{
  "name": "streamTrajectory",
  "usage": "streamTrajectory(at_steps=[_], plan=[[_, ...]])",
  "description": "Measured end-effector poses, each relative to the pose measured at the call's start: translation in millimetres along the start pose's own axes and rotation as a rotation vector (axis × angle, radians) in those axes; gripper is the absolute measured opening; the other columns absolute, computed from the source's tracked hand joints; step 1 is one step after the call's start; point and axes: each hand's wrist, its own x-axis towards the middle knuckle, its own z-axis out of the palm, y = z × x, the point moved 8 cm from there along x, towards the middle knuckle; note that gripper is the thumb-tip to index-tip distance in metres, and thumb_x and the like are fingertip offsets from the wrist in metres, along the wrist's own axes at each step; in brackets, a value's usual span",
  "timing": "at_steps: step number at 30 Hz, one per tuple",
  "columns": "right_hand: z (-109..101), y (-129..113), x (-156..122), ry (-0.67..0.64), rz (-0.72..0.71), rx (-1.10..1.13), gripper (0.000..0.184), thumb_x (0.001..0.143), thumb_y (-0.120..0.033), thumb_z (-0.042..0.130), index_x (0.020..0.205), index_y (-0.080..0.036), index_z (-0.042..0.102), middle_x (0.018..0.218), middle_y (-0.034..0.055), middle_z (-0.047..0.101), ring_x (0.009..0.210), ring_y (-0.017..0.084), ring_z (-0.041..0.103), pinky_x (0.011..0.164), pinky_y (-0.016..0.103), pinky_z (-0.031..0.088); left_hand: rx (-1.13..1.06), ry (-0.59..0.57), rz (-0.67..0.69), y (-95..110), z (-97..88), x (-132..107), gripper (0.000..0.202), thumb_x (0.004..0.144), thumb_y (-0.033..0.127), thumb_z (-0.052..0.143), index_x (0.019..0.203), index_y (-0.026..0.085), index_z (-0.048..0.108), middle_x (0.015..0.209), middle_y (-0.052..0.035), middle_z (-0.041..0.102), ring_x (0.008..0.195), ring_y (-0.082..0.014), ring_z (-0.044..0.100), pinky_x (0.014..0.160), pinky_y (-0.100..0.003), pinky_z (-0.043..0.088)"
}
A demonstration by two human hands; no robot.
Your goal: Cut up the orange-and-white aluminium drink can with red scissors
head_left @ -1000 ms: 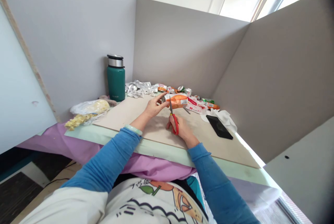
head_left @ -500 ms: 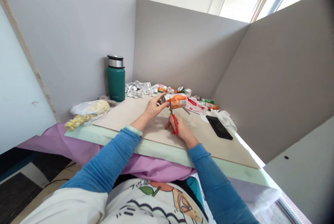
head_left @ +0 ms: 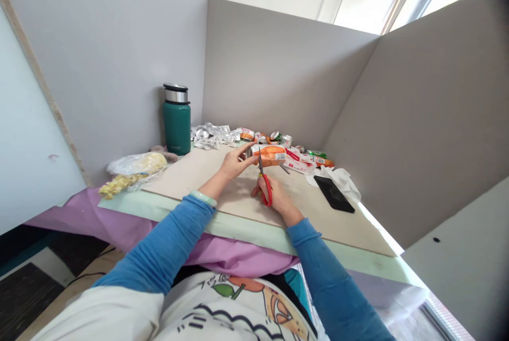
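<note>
An orange-and-white drink can [head_left: 272,155] lies on its side above the beige board [head_left: 186,172]. My left hand [head_left: 235,163] grips its left end, fingers over the top and thumb in front. The scissors [head_left: 267,191] have red handles, and my right hand [head_left: 274,195] is closed around them. Their blades point up and cross the can's side near its left end. How deep the blades sit in the metal I cannot tell.
Behind are cut silvery scraps [head_left: 210,134], several cans [head_left: 278,137] and a red-and-white plastic bag [head_left: 299,160]. A green bottle [head_left: 177,121] stands back left. A black phone [head_left: 334,193] lies right beside white tissue [head_left: 342,181]. Bagged yellow food [head_left: 137,167] lies left.
The can's front has shifted very slightly, and its orange side looks a little more dented by the blades. Both hands stay in nearly the same place.
</note>
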Motion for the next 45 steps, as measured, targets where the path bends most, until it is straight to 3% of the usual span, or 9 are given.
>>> streamTrajectory(at_steps=[8, 20, 27, 35, 45], plan=[[-1, -2, -1, -0.007, -0.03, -0.012, 0.043, 0.101, -0.06, 0.046, 0.081, -0.023, 0.054, 0.077, 0.0053, 0.076, 0.049, 0.014, 0.056, 0.049, 0.027, 0.045, 0.066, -0.003, -0.009, 5, -0.2, -2, 0.06, 0.084, 0.048, 0.07, 0.136, 0.019, 0.069, 0.083, 0.0002, 0.067, 0.065, -0.01, 0.053, 0.066, -0.022, 0.047], [1, 0, 0, 0.023, -0.021, 0.03, 0.052, 0.099, -0.069, 0.043, 0.077, -0.024, 0.055, 0.061, 0.0018, 0.066, 0.046, 0.015, 0.055, 0.047, 0.028, 0.043, 0.094, 0.019, -0.051, 3, -1.6, -2, 0.059, 0.081, 0.047, 0.075, 0.134, 0.021, 0.071, 0.086, -0.0002, 0.07, 0.066, -0.0102, 0.055, 0.067, -0.022, 0.047], [-3, 0, 2, 0.077, -0.048, -0.089, 0.05, 0.099, -0.066, 0.046, 0.077, -0.022, 0.055, 0.057, 0.001, 0.064, 0.049, 0.015, 0.058, 0.052, 0.027, 0.046, -0.098, -0.033, -0.122, -8, 4.4, 0, 0.066, 0.079, 0.047, 0.076, 0.137, 0.017, 0.067, 0.091, -0.0035, 0.069, 0.07, -0.0111, 0.054, 0.064, -0.023, 0.047], [-9, -3, 3, 0.128, -0.062, -0.235, 0.046, 0.1, -0.063, 0.046, 0.076, -0.024, 0.054, 0.057, 0.0041, 0.064, 0.057, 0.022, 0.063, 0.055, 0.033, 0.048, -0.081, -0.032, -0.098, -12, 4.1, 1, 0.068, 0.08, 0.045, 0.075, 0.14, 0.016, 0.063, 0.092, -0.0039, 0.068, 0.072, -0.012, 0.056, 0.064, -0.023, 0.048], [-11, -5, 4, 0.15, -0.059, -0.292, 0.049, 0.098, -0.066, 0.046, 0.073, -0.024, 0.053, 0.054, 0.0016, 0.06, 0.056, 0.02, 0.06, 0.054, 0.029, 0.044, -0.062, -0.043, -0.089, -12, 3.7, 1, 0.068, 0.081, 0.046, 0.073, 0.141, 0.015, 0.064, 0.095, -0.0046, 0.07, 0.073, -0.0119, 0.057, 0.064, -0.023, 0.047]])
